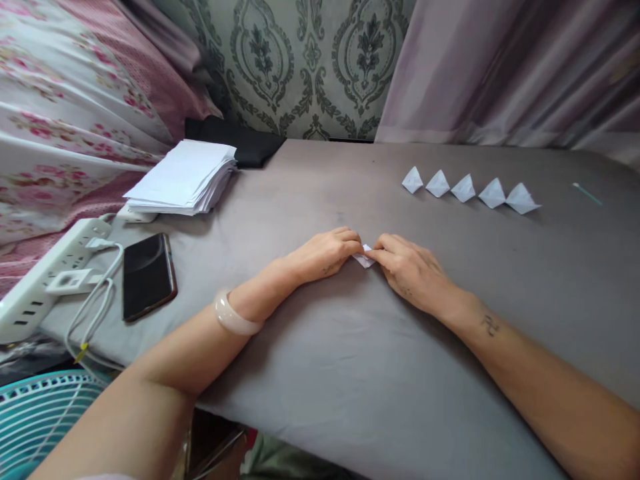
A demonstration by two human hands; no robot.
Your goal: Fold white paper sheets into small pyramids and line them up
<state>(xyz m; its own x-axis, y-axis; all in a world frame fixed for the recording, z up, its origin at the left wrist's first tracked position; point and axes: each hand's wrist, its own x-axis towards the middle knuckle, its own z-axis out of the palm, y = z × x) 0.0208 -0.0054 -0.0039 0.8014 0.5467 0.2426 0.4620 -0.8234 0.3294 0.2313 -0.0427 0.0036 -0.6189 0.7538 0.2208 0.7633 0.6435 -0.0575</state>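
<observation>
Head view. My left hand and my right hand meet at the centre of the grey table, fingertips pressed together on a small folded piece of white paper. Only a sliver of the paper shows between the fingertips, lying flat against the cloth; its visible corner points toward about 5 o'clock, and its long axis is too hidden to tell. Both hands pinch it, the left from 9 o'clock, the right from 3 o'clock. A pale bangle sits on my left wrist.

At about 1 to 2 o'clock from the hands, well apart, five folded paper triangles lie in a row running left to right, their peaks pointing away from me. At 10 o'clock a stack of white sheets rests near the table's far left corner. At 9 o'clock a black phone lies face up with its long axis running toward 12 o'clock, beside a white power strip. No brand, label or writing is legible anywhere.
</observation>
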